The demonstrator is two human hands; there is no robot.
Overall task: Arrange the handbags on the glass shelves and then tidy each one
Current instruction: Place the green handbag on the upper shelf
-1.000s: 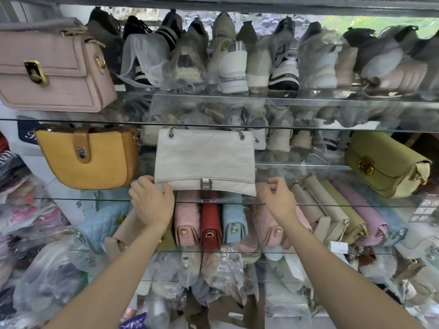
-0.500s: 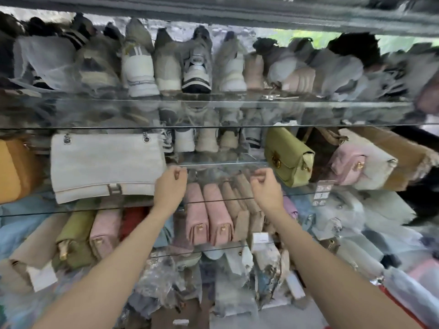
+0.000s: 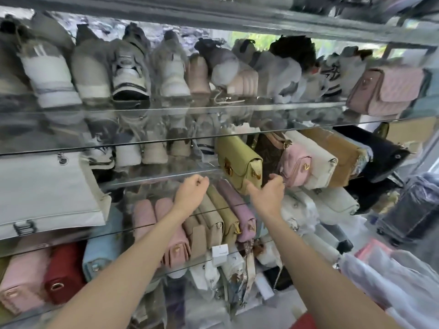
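Green handbag (image 3: 238,160) is sitting at the front edge of the glass shelf (image 3: 154,178); left hand (image 3: 191,192) is hovering in an empty fist, right hand (image 3: 268,194) is curling just beside the handbag, hold unclear.

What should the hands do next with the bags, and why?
Probably take hold of the green bag and turn it straight. It sits askew on the glass shelf, just above and between the left hand and right hand, and both hands look curled and hold nothing.

Head-worn wide view, close, facing the glass shelves (image 3: 166,141).
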